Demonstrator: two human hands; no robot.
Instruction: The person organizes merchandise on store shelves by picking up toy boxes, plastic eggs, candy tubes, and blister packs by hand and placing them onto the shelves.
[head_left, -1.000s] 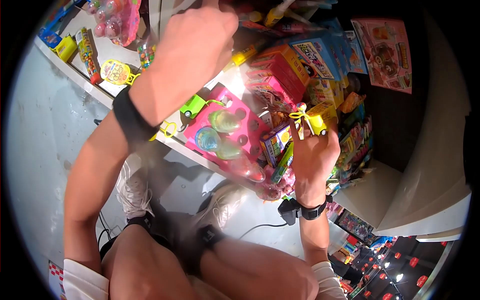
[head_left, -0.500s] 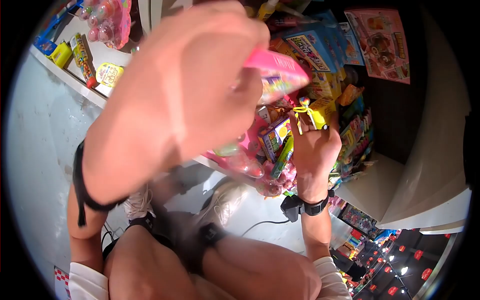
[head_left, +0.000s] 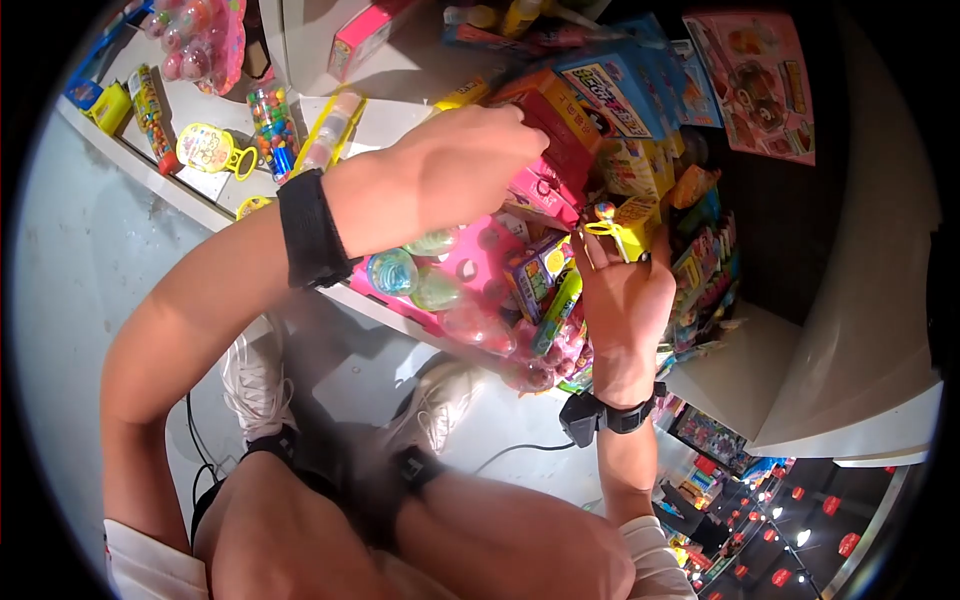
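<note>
Left hand [head_left: 452,165]: curled by pink boxes [head_left: 543,192], one o'clock; can't tell if gripping.
Right hand [head_left: 627,305]: gripping yellow toy [head_left: 638,238], two o'clock.
Space: tight, wants careful fingers, I'd say.
</note>
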